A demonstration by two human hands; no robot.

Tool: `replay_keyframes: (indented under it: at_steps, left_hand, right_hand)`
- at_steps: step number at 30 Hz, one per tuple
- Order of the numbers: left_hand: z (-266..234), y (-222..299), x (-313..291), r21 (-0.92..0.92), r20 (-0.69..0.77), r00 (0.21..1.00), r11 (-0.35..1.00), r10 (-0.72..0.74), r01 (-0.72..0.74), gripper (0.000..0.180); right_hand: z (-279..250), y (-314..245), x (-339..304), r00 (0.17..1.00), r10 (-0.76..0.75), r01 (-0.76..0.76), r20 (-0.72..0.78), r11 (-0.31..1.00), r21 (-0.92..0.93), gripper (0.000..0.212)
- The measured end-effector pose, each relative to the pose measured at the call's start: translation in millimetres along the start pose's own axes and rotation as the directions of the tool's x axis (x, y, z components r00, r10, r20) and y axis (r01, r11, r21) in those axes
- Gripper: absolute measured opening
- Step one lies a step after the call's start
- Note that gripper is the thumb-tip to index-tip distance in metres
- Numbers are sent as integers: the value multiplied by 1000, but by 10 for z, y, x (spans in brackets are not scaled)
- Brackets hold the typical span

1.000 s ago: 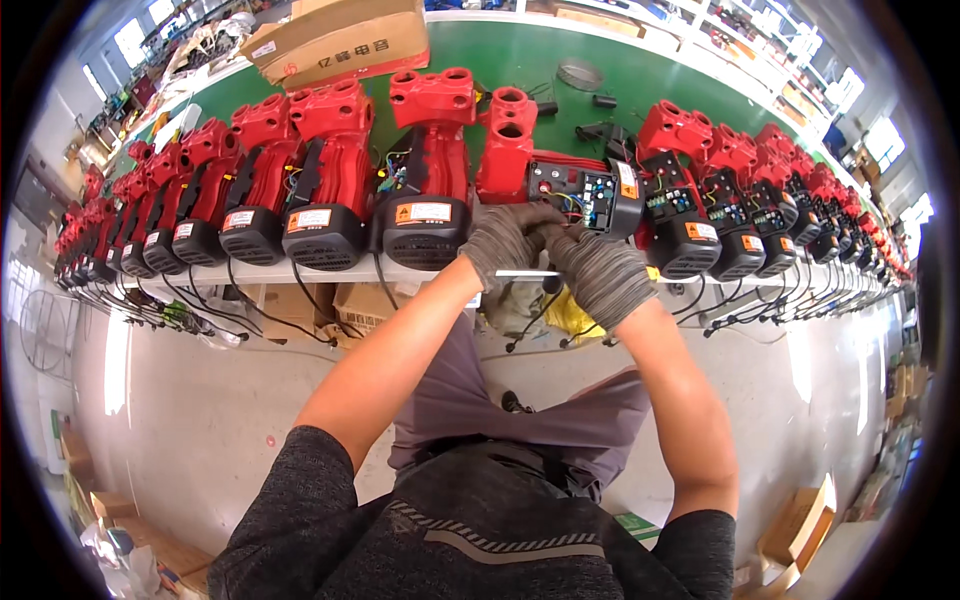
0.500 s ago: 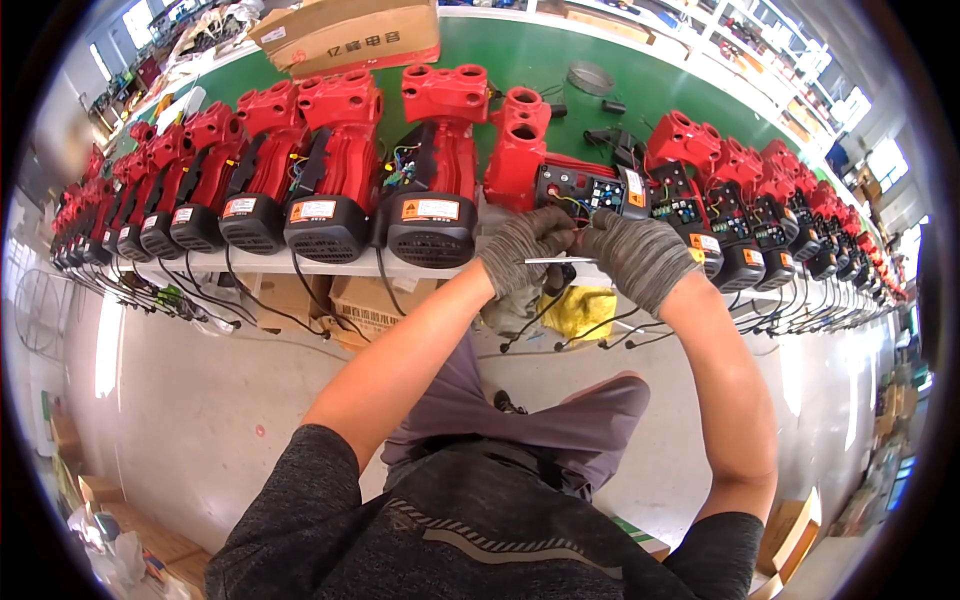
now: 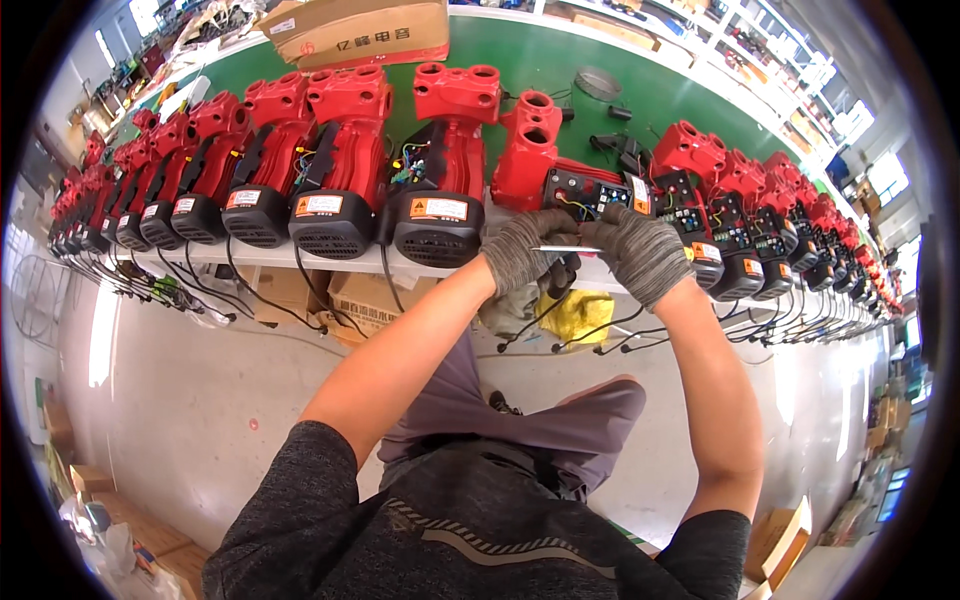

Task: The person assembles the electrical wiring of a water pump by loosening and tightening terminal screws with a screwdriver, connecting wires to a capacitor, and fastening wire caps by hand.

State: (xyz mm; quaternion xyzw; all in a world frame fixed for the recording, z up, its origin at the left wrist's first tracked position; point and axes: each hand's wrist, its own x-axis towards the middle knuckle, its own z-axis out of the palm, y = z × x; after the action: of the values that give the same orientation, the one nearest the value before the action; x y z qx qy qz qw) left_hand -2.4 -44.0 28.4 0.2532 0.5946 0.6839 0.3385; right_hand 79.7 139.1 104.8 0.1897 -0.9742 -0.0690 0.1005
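Both my hands wear grey knit gloves and meet at the near end of a red pump (image 3: 527,150) lying on the bench with its control box (image 3: 585,190) uncovered, showing a circuit board and wires. My left hand (image 3: 522,250) is closed, its fingertips pinched together just below the box; what they hold is hidden. My right hand (image 3: 640,255) is closed too, around a screwdriver (image 3: 565,249) whose thin metal shaft points left across the gap toward my left hand. Its handle is hidden in the glove. The fingertips of both hands nearly touch.
A row of red pumps with black motor ends (image 3: 438,225) runs left; more pumps with exposed boards (image 3: 735,230) run right. Black power cords (image 3: 392,280) hang over the front edge. A cardboard box (image 3: 360,40) and a metal ring (image 3: 597,83) sit farther back on the green bench top.
The view has shifted slightly, so the pumps appear a little farther right. The screwdriver shaft has risen slightly toward the box. Both hands stay closed and close together.
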Motion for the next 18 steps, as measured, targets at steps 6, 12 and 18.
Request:
replay_keyframes:
  at_steps: [6, 12, 18]
  left_hand:
    - [-28, -50, 13, 69, -5, 998, 996, 57, -57, 12]
    - [-54, -127, 39, 468, -17, 940, 834, 341, -294, 14]
    - [-55, -177, 59, 637, 27, 831, 631, 556, -443, 16]
  right_hand:
    - [119, 2, -30, 994, 40, -30, -104, 995, 93, 30]
    - [204, -52, 26, 978, 209, -179, -18, 878, 444, 20]
    - [373, -292, -16, 636, 502, -480, 587, -338, 809, 24]
